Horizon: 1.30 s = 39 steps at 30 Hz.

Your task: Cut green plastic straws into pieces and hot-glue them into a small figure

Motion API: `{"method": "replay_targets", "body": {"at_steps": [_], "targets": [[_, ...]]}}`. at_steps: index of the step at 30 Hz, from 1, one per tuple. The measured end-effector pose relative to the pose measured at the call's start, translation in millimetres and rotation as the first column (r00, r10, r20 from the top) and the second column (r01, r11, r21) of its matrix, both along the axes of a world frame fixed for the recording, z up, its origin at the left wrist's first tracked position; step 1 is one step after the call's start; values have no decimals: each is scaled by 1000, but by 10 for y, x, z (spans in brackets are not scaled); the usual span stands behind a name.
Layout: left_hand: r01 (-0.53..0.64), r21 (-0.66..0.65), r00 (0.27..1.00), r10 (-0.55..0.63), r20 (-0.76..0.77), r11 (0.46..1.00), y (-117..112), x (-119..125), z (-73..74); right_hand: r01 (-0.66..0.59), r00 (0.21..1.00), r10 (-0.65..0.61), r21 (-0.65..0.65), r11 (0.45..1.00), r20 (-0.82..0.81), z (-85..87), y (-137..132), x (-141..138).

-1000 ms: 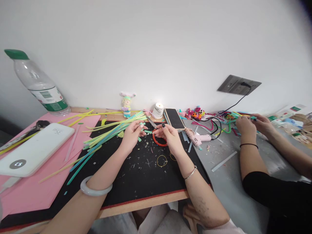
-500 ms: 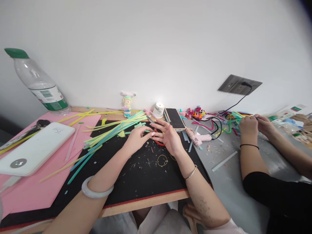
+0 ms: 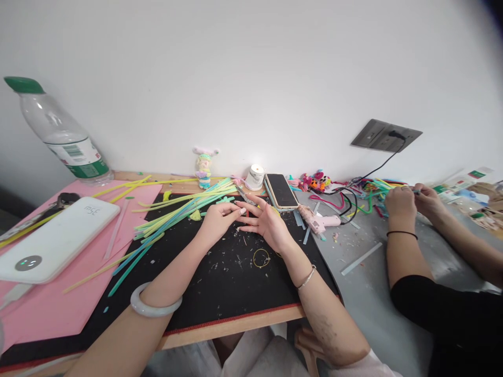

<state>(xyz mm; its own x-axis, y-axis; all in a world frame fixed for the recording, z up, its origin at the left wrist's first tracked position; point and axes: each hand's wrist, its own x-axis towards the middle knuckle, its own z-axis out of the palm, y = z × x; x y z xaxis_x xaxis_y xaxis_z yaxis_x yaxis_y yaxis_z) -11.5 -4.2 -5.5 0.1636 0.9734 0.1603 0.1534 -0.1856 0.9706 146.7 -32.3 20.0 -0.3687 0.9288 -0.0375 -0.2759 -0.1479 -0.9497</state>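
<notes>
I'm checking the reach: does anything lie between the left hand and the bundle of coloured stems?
Yes: a small yellow-green piece lies on the black mat, between the left hand and the coloured stems.

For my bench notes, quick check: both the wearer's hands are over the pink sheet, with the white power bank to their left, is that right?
Not the pink sheet: the left hand and right hand are over the black mat, with the white power bank to their left, as the head view shows.
</notes>
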Motion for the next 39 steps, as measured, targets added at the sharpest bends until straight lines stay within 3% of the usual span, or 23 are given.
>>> {"method": "replay_targets", "body": {"at_steps": [7, 12, 21, 24, 26, 29, 32, 34, 36, 39], "targets": [[-102, -68, 987, 109, 114, 992, 4, -16, 31, 35, 999, -35, 20, 999, -13, 6, 5, 15], [-301, -99, 935, 314, 163, 948, 52, -48, -13, 83, 997, -83, 26, 996, -5, -13, 20, 46], [-600, -42, 774, 593, 223, 799, 182, -237, -93, 303, 953, -303, 66, 951, -17, -53, 53, 101], [-585, -2, 792, 572, 216, 811, 198, -279, -93, 442, 887, -455, 141, 886, 80, -48, 61, 114], [-515, -12, 839, 507, 198, 857, 187, -271, -85, 494, 817, -544, 253, 832, 194, -28, 69, 168], [-353, -82, 910, 363, 202, 932, 153, -212, -67, 448, 684, -618, 444, 776, 388, 39, 78, 376], [-233, -117, 928, 257, 270, 965, 133, -138, -54, 362, 473, -668, 564, 742, 574, 144, 62, 746], [-179, -107, 935, 203, 292, 978, 131, -104, -51, 328, 271, -681, 600, 730, 680, 210, 35, 1043], [-130, -83, 950, 148, 274, 988, 127, -87, -50, 241, 40, -634, 609, 756, 772, 249, 4, 1334], [-56, -79, 968, 74, 239, 995, 105, -75, -40, 113, -112, -466, 477, 871, 878, 229, -17, 1673]]}}
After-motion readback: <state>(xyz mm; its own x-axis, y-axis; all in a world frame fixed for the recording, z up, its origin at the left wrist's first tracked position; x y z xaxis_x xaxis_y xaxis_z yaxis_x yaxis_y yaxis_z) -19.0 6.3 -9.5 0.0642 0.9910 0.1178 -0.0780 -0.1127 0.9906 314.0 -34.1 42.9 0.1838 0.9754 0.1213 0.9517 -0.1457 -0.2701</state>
